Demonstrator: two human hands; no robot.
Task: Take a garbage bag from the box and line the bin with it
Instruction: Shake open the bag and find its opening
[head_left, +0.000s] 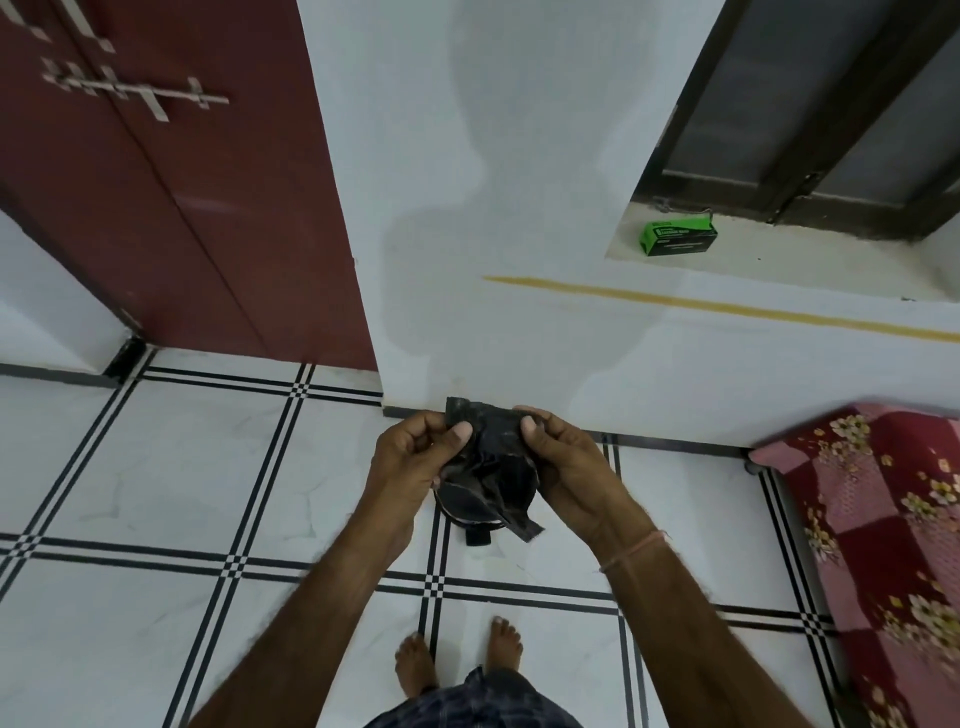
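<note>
Left hand (410, 457) pinching crumpled black garbage bag (493, 467) at left edge, right hand (566, 462) pinching right edge, bin (462, 506) on floor (208, 467) beneath, green box (678, 238) on window ledge (779, 254)

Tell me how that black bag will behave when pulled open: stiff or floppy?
Likely floppy: the garbage bag droops and creases between the left hand and right hand. Probably very light, since fingertip pinches alone hold it. Folded layers may cling.

I take this for a room in a home: a bed (883, 519) under a floral cover at the right edge, a red door (182, 208) with a bolt (140, 94) upper left, a window (831, 104) upper right, a tiled floor (156, 467), and bare feet (415, 667) at the bottom.
</note>
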